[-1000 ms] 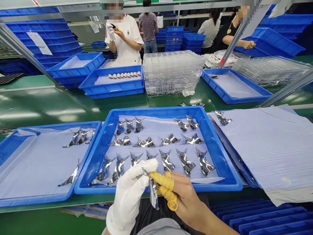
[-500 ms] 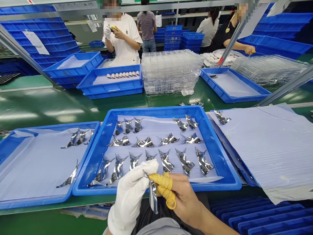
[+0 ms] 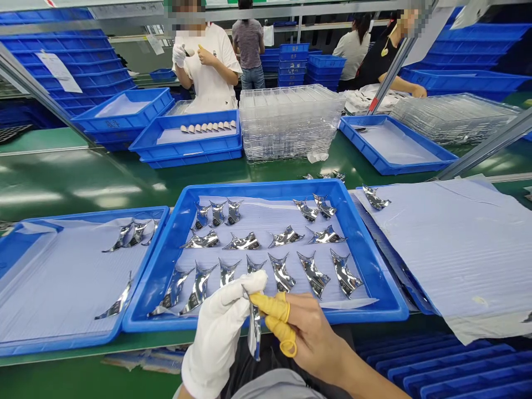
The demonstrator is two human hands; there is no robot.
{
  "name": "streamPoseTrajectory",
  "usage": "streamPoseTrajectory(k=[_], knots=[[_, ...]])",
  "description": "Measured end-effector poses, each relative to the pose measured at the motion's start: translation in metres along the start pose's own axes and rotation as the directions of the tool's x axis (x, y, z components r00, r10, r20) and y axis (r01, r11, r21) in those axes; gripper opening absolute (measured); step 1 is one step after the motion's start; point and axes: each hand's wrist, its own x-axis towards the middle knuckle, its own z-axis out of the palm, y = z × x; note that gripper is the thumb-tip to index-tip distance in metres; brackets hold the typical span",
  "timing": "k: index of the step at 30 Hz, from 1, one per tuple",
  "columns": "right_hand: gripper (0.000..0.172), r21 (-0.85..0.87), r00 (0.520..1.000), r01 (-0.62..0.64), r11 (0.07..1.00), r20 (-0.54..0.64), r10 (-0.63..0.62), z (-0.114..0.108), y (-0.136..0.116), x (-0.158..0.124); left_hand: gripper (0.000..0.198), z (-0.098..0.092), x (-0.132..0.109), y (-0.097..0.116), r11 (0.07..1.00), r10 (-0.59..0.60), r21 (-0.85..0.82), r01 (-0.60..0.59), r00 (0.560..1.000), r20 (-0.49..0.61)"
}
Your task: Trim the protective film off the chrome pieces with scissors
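Note:
A shiny chrome-coloured curved piece [image 3: 254, 332] is held upright, edge toward me, above my lap. My left hand [image 3: 224, 316], in a white glove, grips it near its upper end with the fingers closed. Yellow finger cots cover the thumb and finger of my right hand [image 3: 299, 327], which are bent against the piece's upper right side; the exact contact is partly hidden. Just beyond both hands is a blue tray [image 3: 266, 187], lined with pale sheet and holding rows of similar chrome pieces [image 3: 282, 271]. My gloved fingers cover part of the front row.
To the left lies another lined blue tray [image 3: 75, 282] with a few chrome pieces. Pale sheets [image 3: 453, 238] are stacked at right, one piece on them. Clear plastic trays [image 3: 291, 122] stand behind. Blue trays [image 3: 465, 371] sit below right. A co-worker [image 3: 210, 66] faces me across the bench.
Both hands stay almost in place; the held piece has tilted slightly, and my lower yellow-covered digit shows a little more apart from it. Across the bench, the co-worker's hands have moved apart.

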Motion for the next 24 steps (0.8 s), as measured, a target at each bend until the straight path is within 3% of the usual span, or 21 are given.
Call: streamPoseTrajectory(k=[5,12,16,19,24], knots=[[0.029,0.044,0.999,-0.035,0.998,-0.011,0.035,0.003,-0.001,0.000,0.028,-0.001,0.000,0.000,1.000,0.011,0.016,-0.012,1.000,0.013],[0.030,0.134,0.966,-0.244,0.960,-0.046,0.252,0.011,-0.008,0.000,0.034,0.002,0.002,-0.001,0.999,-0.019,0.051,0.018,0.999,0.031],[0.031,0.253,0.949,-0.306,0.918,-0.002,0.316,0.012,-0.007,0.000,0.034,0.005,0.001,0.000,0.999,-0.038,0.012,0.038,0.999,0.030],[0.033,0.287,0.962,-0.270,0.919,0.050,0.267,0.009,-0.005,-0.001,0.033,0.006,0.001,0.002,0.998,-0.053,-0.042,0.054,0.998,0.025],[0.034,0.016,0.995,-0.084,0.996,0.051,0.083,0.002,-0.005,-0.003,0.031,0.005,0.002,0.006,0.992,-0.070,-0.097,0.075,0.996,0.051]])
